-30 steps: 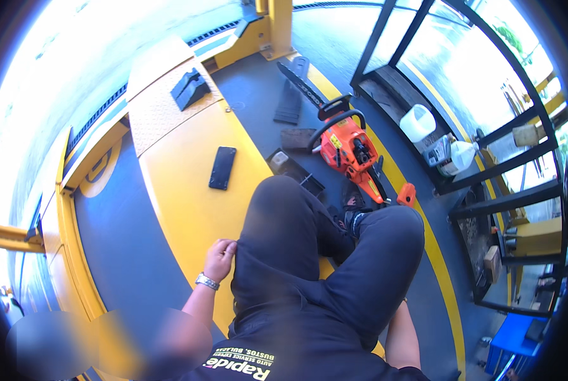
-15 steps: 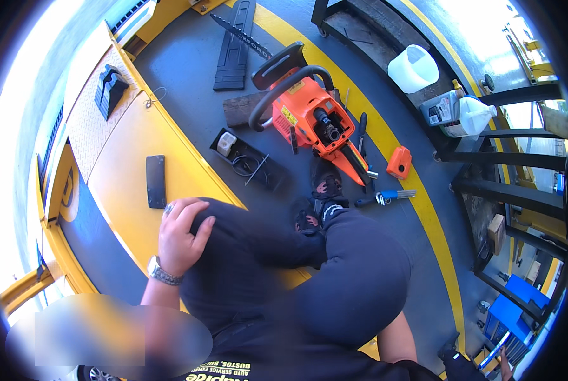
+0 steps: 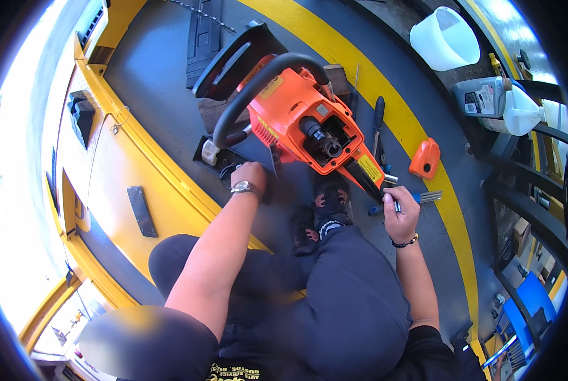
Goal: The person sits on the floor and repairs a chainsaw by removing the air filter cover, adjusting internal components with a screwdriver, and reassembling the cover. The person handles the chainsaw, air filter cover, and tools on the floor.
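Note:
An orange chainsaw (image 3: 290, 108) with a black front handle stands before my feet, its top cover off and dark engine parts exposed. My right hand (image 3: 401, 214) is closed at the end of its rear handle, above a blue-holder hex key set (image 3: 431, 196). My left hand (image 3: 250, 176) is curled low beside the saw's left side, over the edge of a black tray (image 3: 217, 155) holding a small white part and a cable; its fingertips are hidden. An orange cover (image 3: 425, 159) lies to the right. A screwdriver (image 3: 378, 117) lies beside the saw.
Wooden blocks (image 3: 338, 79) lie by the saw. A black bar scabbard (image 3: 203, 47) is farther off. At left is a yellow platform (image 3: 116, 171) with a black pad (image 3: 142, 211). A white bucket (image 3: 446, 41) and bottles (image 3: 482, 96) stand on the rack at right.
My left hand has left my knee and reached forward beside the chainsaw. My right hand has come into view at the rear handle. The view has shifted closer to the saw.

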{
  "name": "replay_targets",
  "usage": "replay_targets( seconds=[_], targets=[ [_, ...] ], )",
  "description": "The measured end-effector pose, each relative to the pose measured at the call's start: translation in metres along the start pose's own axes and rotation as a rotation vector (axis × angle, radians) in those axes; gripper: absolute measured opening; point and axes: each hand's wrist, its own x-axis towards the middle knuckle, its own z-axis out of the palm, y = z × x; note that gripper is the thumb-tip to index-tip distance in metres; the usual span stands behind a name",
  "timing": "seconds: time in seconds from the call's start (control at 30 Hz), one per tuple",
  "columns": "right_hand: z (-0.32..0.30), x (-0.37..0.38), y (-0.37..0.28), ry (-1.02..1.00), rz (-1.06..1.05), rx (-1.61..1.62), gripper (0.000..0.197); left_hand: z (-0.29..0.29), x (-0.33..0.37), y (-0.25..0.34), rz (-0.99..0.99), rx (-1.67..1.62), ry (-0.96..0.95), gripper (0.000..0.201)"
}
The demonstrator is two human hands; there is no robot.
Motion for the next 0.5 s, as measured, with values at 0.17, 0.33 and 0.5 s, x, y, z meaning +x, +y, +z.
replay_targets(
  seconds=[0.17, 0.33, 0.5],
  targets=[
    [-0.006, -0.018, 0.003, 0.068, 0.102, 0.091, 0.008, -0.032, -0.017, 0.004, 0.040, 0.033, -0.048, 0.027],
    [0.005, 0.027, -0.044, -0.086, -0.013, 0.306, 0.012, -0.127, -0.088, -0.008, 0.256, 0.077, -0.214, 0.025],
    [0.016, 0.085, -0.092, -0.279, -0.132, 0.461, 0.020, -0.201, -0.130, -0.018, 0.537, -1.053, 0.192, 0.012]
  ],
)
